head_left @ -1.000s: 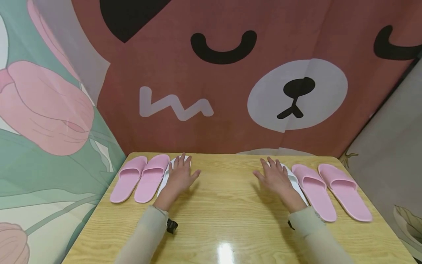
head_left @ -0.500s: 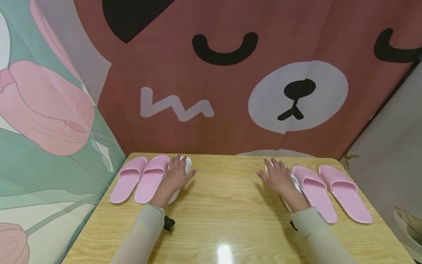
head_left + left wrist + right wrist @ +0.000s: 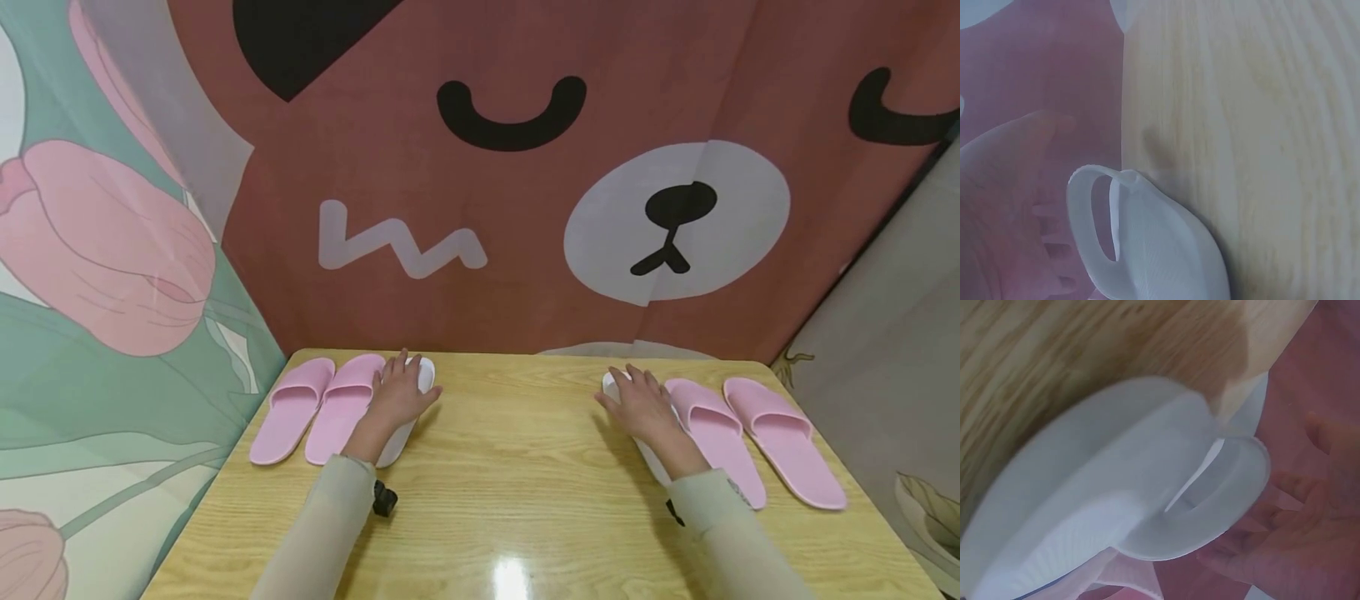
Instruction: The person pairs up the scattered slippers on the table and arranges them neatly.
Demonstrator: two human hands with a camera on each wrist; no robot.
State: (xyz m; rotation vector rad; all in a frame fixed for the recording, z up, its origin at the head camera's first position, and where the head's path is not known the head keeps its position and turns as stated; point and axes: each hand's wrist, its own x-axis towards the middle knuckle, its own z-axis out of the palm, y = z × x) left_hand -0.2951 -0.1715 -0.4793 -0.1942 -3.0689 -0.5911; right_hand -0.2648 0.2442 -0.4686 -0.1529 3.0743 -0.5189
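Observation:
Two white slippers lie on the table with toes toward the back wall. The left white slipper (image 3: 401,437) is partly covered by my left hand (image 3: 397,393), whose fingers are spread, palm down. My right hand (image 3: 647,407) hovers likewise over the right white slipper (image 3: 654,461). In the left wrist view, a gap shows between the white slipper (image 3: 1172,250) and the hand (image 3: 1004,212). The white slipper (image 3: 1104,475) in the right wrist view is also apart from the outstretched fingers (image 3: 1297,484). Nothing is held.
One pair of pink slippers (image 3: 291,417) lies at the left end of the wooden table (image 3: 517,467). Another pink pair (image 3: 791,442) lies at the right end. A wall cloth (image 3: 517,200) printed with a bear closes off the back; patterned cloths hang at both sides.
My hands have shifted outward, the left one leftward and the right one rightward. More of each white slipper's inner side now shows. The pink slippers stay in place.

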